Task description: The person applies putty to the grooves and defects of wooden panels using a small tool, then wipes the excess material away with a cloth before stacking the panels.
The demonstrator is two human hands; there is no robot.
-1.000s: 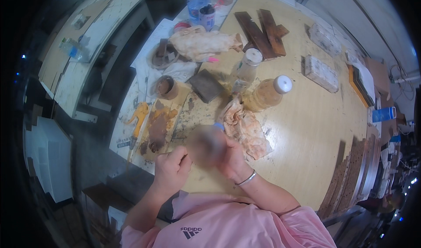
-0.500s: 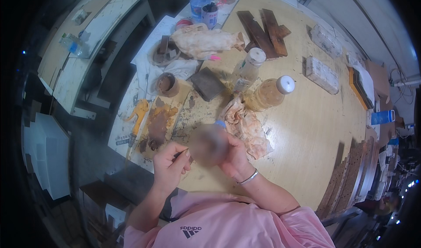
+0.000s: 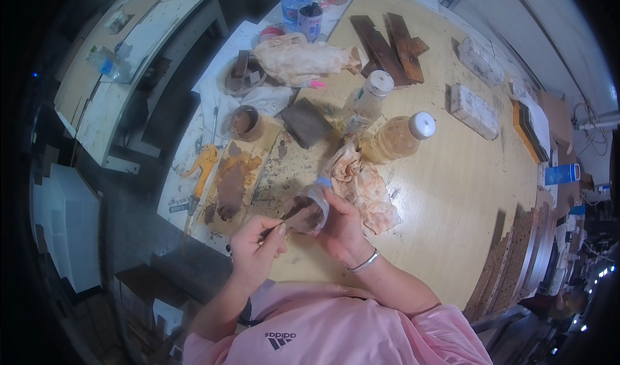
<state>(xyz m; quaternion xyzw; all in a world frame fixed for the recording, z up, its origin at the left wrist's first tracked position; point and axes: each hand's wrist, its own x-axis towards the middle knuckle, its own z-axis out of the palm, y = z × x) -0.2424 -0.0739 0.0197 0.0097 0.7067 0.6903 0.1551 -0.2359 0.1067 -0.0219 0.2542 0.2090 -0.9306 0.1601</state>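
Closed around a thin spatula (image 3: pixel 297 219), my left hand (image 3: pixel 254 245) is low in the middle of the view. The spatula's pale blade reaches into the mouth of a cut-off clear plastic bottle (image 3: pixel 315 203) with a blue cap at its far end. Brown residue coats the bottle's inside. My right hand (image 3: pixel 343 232), a silver bracelet at its wrist, wraps the bottle's right side and tilts its opening toward my left hand. Beyond it lies a crumpled, stained cloth (image 3: pixel 369 194). A board smeared with brown paste (image 3: pixel 236 181) is left of the bottle.
Two white-capped bottles (image 3: pixel 395 139) stand past the cloth. A brown cup (image 3: pixel 247 123), a dark square pad (image 3: pixel 306 123) and a yellow-handled tool (image 3: pixel 205 165) lie to the left. Farther off are stained rags (image 3: pixel 300 60), dark wood strips (image 3: pixel 381 48) and wrapped white blocks (image 3: pixel 475 110).
The blurred patch over the bottle is gone, so its opening and the spatula now show. My left hand has shifted slightly right and down; my right hand stays nearly in place.
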